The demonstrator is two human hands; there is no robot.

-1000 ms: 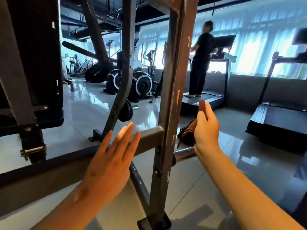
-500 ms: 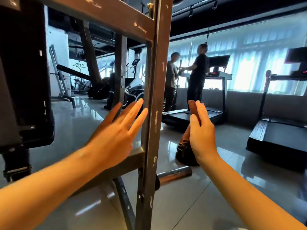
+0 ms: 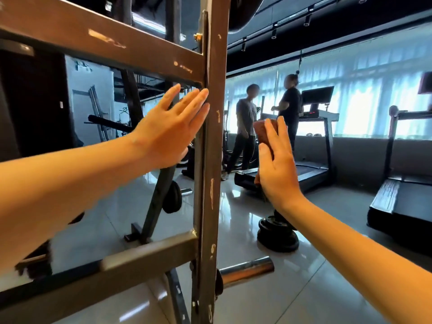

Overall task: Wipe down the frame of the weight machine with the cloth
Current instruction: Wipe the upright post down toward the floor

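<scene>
The weight machine frame's scuffed grey upright post [image 3: 214,183] runs top to bottom in the middle. An upper crossbar [image 3: 105,45] and a lower crossbar [image 3: 140,258] join it from the left. My left hand [image 3: 170,132] is flat with straight fingers, its fingertips touching the post's left edge just under the upper crossbar. My right hand [image 3: 278,174] is raised to the right of the post and apart from it. It holds a folded brown cloth [image 3: 263,132] against its palm under the thumb; the cloth's top pokes out past the fingers.
A chrome peg [image 3: 245,268] sticks out to the right low on the post. Stacked weight plates [image 3: 277,235] lie on the glossy floor beyond it. Two treadmills [image 3: 311,169] [image 3: 402,202] stand along the windows, with two people [image 3: 245,127] [image 3: 291,108] near the closer one. Behind the frame leans an angled strut with a plate [image 3: 171,197].
Both hands have risen along the post. My left hand went from the lower crossbar up to the joint under the upper crossbar. The right hand rose with the cloth.
</scene>
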